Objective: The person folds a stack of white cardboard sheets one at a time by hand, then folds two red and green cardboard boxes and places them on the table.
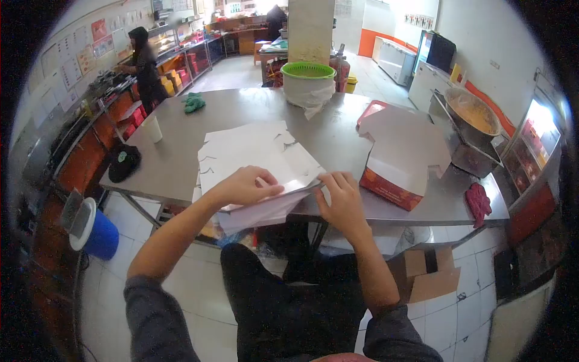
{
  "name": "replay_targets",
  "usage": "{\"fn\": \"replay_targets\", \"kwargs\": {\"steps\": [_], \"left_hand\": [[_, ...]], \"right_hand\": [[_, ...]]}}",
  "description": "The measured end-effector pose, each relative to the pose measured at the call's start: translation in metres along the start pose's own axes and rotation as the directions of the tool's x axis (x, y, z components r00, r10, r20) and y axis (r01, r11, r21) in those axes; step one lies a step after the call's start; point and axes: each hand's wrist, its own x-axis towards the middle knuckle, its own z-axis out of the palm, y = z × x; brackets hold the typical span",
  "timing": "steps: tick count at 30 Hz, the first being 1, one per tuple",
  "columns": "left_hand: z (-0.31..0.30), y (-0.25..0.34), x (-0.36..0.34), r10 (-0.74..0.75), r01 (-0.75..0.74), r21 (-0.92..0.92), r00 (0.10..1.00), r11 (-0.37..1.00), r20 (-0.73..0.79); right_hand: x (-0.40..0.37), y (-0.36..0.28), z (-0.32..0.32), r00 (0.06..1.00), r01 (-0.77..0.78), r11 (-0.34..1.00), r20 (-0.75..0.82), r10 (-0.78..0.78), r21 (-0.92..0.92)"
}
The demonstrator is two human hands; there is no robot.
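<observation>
A flat white cardboard sheet (250, 148) with cut slots lies on the steel table (175, 142), its near edge raised at the table's front. My left hand (250, 186) rests on that near edge, fingers curled and pressed on the cardboard. At the sheet's right corner, my right hand (341, 196) pinches the folded edge between thumb and fingers. White flaps hang below the edge between the two hands. To the right stands a partly folded box (392, 186) with a red printed side and its white inside facing up.
A green basket (309, 71) stands at the table's back, a green cloth (194, 103) and white cup (152, 129) at the left. A dark red cloth (477, 204) and a steel tray (473, 155) are at the right. A person (146, 69) stands at the left counter.
</observation>
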Motion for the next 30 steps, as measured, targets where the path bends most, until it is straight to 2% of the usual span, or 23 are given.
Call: {"fn": "replay_targets", "kwargs": {"steps": [1,3,7,8,10,11,13,14,15,16,17,18,20,22,23,24,25,26,27,28,29,30], "left_hand": [[0.001,-0.003,0.001,0.009,-0.009,-0.017,1.000,1.000,-0.011],[0.003,-0.005,0.000,0.030,-0.030,-0.005,0.999,1.000,-0.024],[0.006,0.000,-0.008,0.117,-0.109,0.082,0.989,0.991,-0.093],[0.007,-0.001,-0.011,0.113,-0.105,0.082,0.989,0.991,-0.097],[0.007,0.000,-0.019,0.397,-0.321,0.395,0.909,0.861,-0.127],[0.006,0.003,-0.022,0.391,-0.314,0.396,0.911,0.863,-0.129],[0.001,0.014,-0.026,0.071,0.034,0.665,0.989,0.746,-0.129],[-0.001,0.017,-0.029,0.054,0.057,0.668,0.988,0.742,-0.144],[-0.003,0.020,-0.031,0.170,0.114,0.711,0.933,0.694,-0.316],[-0.010,0.020,-0.037,0.293,0.189,0.742,0.835,0.643,-0.466],[-0.025,0.021,-0.042,0.387,0.263,0.756,0.732,0.599,-0.561],[-0.039,0.023,-0.050,0.483,0.336,0.759,0.613,0.557,-0.625],[-0.063,0.038,-0.083,0.628,0.329,0.716,0.344,0.616,-0.698],[-0.058,0.062,-0.125,0.678,0.342,0.720,0.254,0.604,-0.690],[-0.045,0.069,-0.146,0.645,0.349,0.740,0.364,0.575,-0.672],[-0.028,0.073,-0.166,0.599,0.353,0.759,0.469,0.546,-0.649],[-0.010,0.073,-0.178,0.615,0.287,0.820,0.552,0.495,-0.563],[0.009,0.072,-0.193,0.487,0.192,0.815,0.719,0.547,-0.496],[0.033,0.058,-0.202,0.389,0.076,0.752,0.819,0.655,-0.421],[0.055,0.063,-0.211,0.152,0.121,0.684,0.934,0.719,-0.325],[0.090,0.038,-0.213,0.244,-0.003,0.562,0.903,0.827,-0.354],[0.117,0.036,-0.223,0.091,0.070,0.529,0.958,0.845,-0.272]], "right_hand": [[-0.001,0.002,0.001,1.000,0.000,1.000,0.003,0.000,-0.001],[-0.004,0.006,0.006,0.988,0.154,0.987,0.020,-0.154,-0.053],[-0.007,-0.010,0.006,0.991,0.124,0.985,0.054,-0.118,-0.117],[-0.006,-0.012,0.004,0.990,0.103,0.986,0.109,-0.089,-0.128],[-0.006,-0.014,0.006,0.985,0.082,0.987,0.164,-0.060,-0.136],[-0.006,-0.012,0.009,0.987,0.042,0.996,0.158,-0.028,-0.082],[-0.007,-0.009,0.016,0.988,0.016,1.000,0.156,-0.014,-0.011],[-0.010,-0.008,0.019,0.991,-0.014,0.999,0.136,0.009,0.031],[-0.012,-0.007,0.022,0.993,-0.035,0.996,0.118,0.026,0.076],[-0.013,-0.006,0.024,0.988,-0.046,0.999,0.147,0.043,0.015],[-0.012,-0.007,0.025,0.989,-0.019,0.999,0.144,0.013,0.039],[-0.013,-0.009,0.024,0.992,-0.003,1.000,0.124,0.003,0.005],[-0.013,-0.010,0.023,0.995,0.024,1.000,0.094,-0.022,-0.020],[-0.015,-0.012,0.023,0.984,-0.047,0.992,0.164,0.065,-0.114],[-0.018,-0.020,0.023,0.986,-0.046,0.994,0.154,0.061,-0.099],[-0.022,-0.030,0.021,0.999,-0.035,0.999,0.002,0.035,-0.018],[-0.027,-0.042,0.016,0.989,-0.012,0.998,-0.150,0.021,0.060],[-0.035,-0.061,0.007,0.997,0.030,0.963,-0.082,-0.008,0.267],[-0.046,-0.083,0.002,0.998,0.054,0.884,-0.020,-0.051,0.465],[-0.064,-0.103,0.007,0.981,-0.108,0.749,0.194,-0.028,0.654],[-0.087,-0.122,0.013,0.915,-0.297,0.569,0.398,-0.060,0.767],[-0.119,-0.131,0.035,0.847,-0.435,0.430,0.522,-0.103,0.791]]}}
